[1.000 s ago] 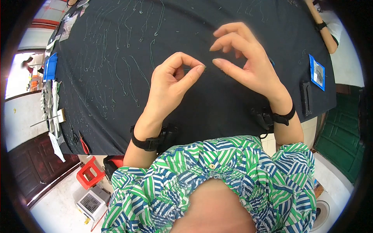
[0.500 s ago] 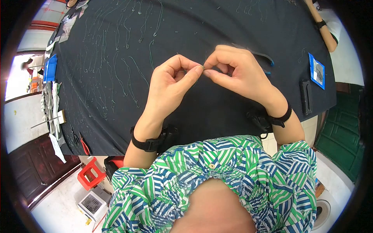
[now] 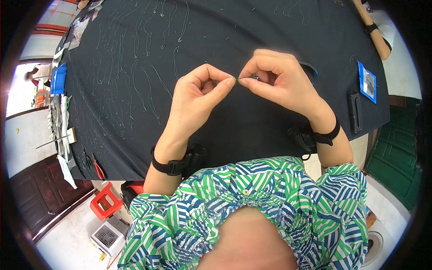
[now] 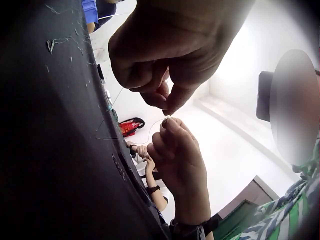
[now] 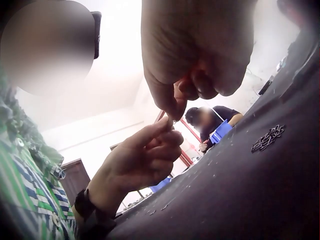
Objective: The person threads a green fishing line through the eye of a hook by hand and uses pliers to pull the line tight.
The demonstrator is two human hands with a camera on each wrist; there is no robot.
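My left hand (image 3: 195,96) is raised over the black cloth, thumb and index fingertip pinched together on a thin green thread. Facing it, my right hand (image 3: 285,81) pinches at the same spot, thumb against index finger, so the fingertips of both hands nearly meet. A fine loop of the thread (image 4: 117,99) hangs from the fingers in the left wrist view. Whatever small piece lies between the fingertips is mostly hidden by them. Beyond the right hand lies a pile of small dark wire pieces (image 5: 268,138), seen in the right wrist view.
Many knotted green threads (image 3: 146,87) lie across the left of the black cloth (image 3: 234,130). A blue-ended curved tool (image 3: 309,68) shows behind the right hand. Rightward are a blue packet (image 3: 367,83) and a black case (image 3: 354,112). Red-handled pliers (image 3: 98,167) lie at the left edge.
My right hand, at first apart with spread fingers, has come left to my left fingertips and now pinches there. The left hand has stayed almost still, holding its pinch.
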